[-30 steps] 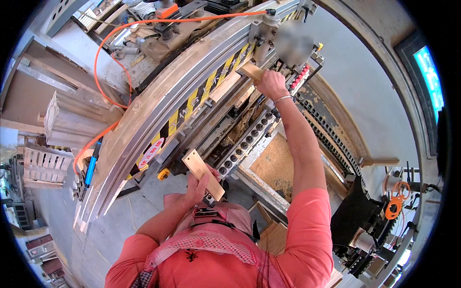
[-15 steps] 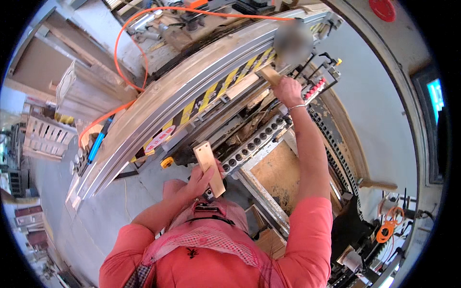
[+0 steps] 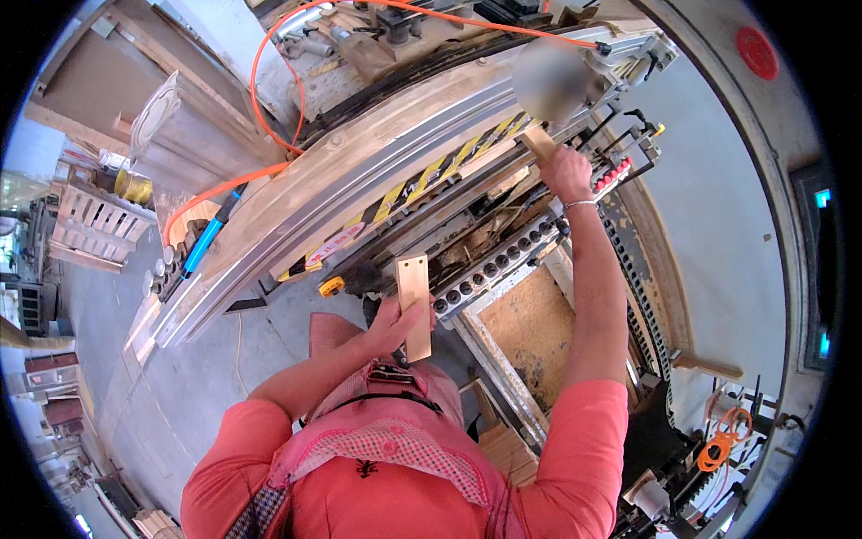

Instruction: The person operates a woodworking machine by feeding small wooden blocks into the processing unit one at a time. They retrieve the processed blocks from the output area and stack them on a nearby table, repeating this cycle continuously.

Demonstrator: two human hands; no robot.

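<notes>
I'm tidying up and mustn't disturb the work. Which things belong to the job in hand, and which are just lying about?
In use:
- drilled board, in the left hand
- wood piece, in the right hand
- machine, near both hands

Apparently just lying about:
- blue tool
- slatted crate
- yellow roll

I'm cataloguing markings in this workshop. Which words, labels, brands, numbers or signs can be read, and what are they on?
Nothing reads clearly enough to quote.
Yellow-and-black striped strip: dark characters, too small and blurred.
Pale label near the strip's lower end: reddish characters, blurred.
Screen at right: bright blue patches, no legible text.
Coral shirt: small dark mark, not legible.
Wooden piece in the left hand: no lettering visible.
</notes>
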